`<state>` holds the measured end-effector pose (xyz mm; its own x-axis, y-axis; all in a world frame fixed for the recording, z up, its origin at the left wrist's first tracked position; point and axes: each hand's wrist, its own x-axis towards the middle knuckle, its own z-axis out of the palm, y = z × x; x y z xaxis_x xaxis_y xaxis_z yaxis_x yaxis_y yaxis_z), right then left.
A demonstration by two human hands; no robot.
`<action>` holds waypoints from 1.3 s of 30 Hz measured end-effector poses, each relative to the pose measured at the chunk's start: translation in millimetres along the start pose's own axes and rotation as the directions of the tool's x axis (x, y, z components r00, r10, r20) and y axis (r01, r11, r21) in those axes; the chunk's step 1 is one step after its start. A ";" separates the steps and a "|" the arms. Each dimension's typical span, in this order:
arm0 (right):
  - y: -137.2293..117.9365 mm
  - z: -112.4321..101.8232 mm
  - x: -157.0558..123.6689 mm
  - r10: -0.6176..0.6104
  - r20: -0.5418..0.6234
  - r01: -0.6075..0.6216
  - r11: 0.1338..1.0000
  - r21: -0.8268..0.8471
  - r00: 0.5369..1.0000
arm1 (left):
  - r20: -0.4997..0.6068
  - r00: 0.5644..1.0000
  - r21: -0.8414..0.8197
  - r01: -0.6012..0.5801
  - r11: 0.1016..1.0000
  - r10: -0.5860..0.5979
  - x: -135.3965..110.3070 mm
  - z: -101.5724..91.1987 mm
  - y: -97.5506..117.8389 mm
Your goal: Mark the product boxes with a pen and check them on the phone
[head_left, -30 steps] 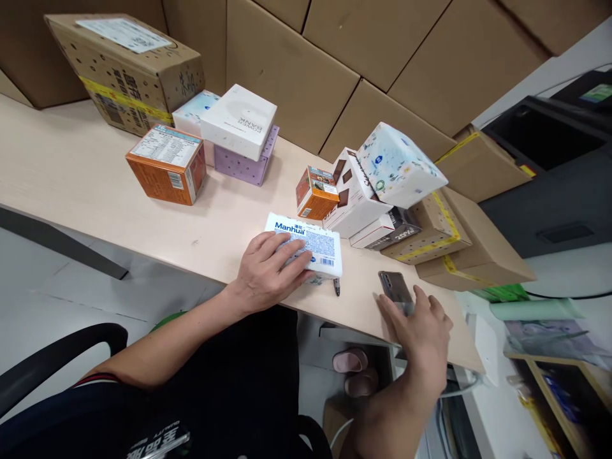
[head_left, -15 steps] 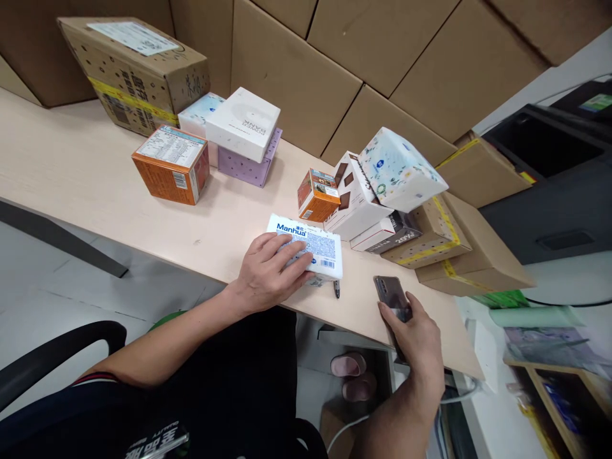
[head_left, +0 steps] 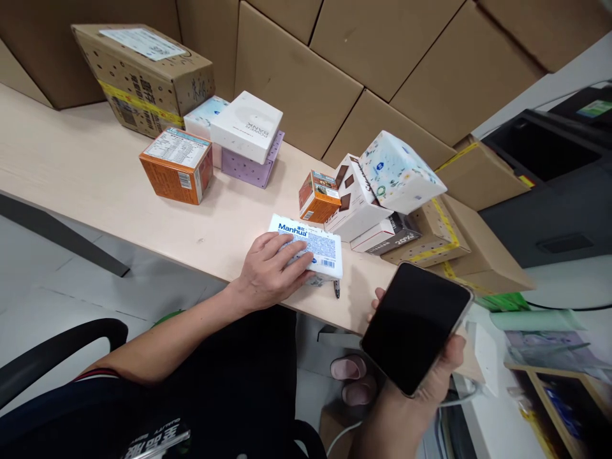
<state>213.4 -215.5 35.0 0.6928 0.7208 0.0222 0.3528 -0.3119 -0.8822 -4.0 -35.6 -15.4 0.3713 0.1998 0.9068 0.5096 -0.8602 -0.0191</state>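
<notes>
My left hand (head_left: 270, 271) lies flat with spread fingers on a white "Manhua" tissue pack (head_left: 313, 245) near the front edge of the pale wooden desk (head_left: 86, 172). My right hand (head_left: 433, 376) is closed around a dark-screened phone (head_left: 415, 325), held up off the desk in front of me, screen facing the camera. A pen tip (head_left: 336, 290) pokes out beside the tissue pack.
Behind the pack stand a small orange box (head_left: 318, 194), a white box with brown squares (head_left: 356, 194), a patterned tissue cube (head_left: 399, 169) and flat taped cartons (head_left: 447, 236). Further left sit an orange box (head_left: 176, 164), a white box (head_left: 246, 125) on a purple one, and a taped carton (head_left: 143, 76). Cardboard lines the wall.
My right hand took hold of the phone lying on the desk and lifted it toward me, turning its dark screen up. My left hand stayed on the tissue pack.
</notes>
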 end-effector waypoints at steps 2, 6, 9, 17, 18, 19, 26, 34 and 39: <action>-11.1 12.4 -4.2 0.169 0.135 -0.205 0.923 0.326 0.976 | -0.005 1.000 0.015 -0.011 1.000 0.011 1.7 -1.0 0.2; -28.9 34.5 -15.4 0.353 0.343 -0.492 0.647 0.582 0.870 | 0.001 1.000 0.052 -0.006 0.999 0.005 3.2 -2.5 0.9; -31.6 47.3 -24.0 0.301 0.445 -0.532 0.582 0.615 0.844 | 0.008 1.000 0.034 0.001 0.999 -0.002 2.0 -2.3 1.3; -38.7 69.6 -29.3 -0.091 0.799 -0.727 0.365 0.582 0.594 | -0.017 1.000 0.013 -0.001 1.000 0.001 1.5 -0.4 0.3; -41.2 71.9 -29.1 -0.117 0.816 -0.751 0.333 0.570 0.566 | -0.024 1.000 0.013 -0.005 1.000 0.005 1.9 -0.6 0.1; -43.5 74.4 -28.8 -0.133 0.827 -0.772 0.306 0.558 0.546 | -0.033 0.999 0.011 -0.008 1.000 0.009 2.3 -0.7 -0.1; -48.0 92.4 -26.4 -0.089 0.867 -0.831 0.251 0.496 0.490 | -0.055 0.998 -0.012 -0.011 1.000 0.010 0.0 0.2 -1.2; -40.0 102.4 -24.0 -0.085 0.790 -0.741 0.298 0.602 0.607 | -0.046 0.999 -0.048 -0.008 0.999 0.006 -2.1 -0.2 -2.0; -41.1 103.3 -21.5 -0.092 0.806 -0.766 0.264 0.586 0.585 | -0.053 0.999 -0.034 -0.014 0.999 0.013 -1.2 -0.5 -2.1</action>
<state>119.1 -154.2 22.1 -0.1342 0.9492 -0.2846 -0.8059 -0.2716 -0.5260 -5.9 -34.2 -16.2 0.3363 0.1641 0.9273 0.4776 -0.8784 -0.0178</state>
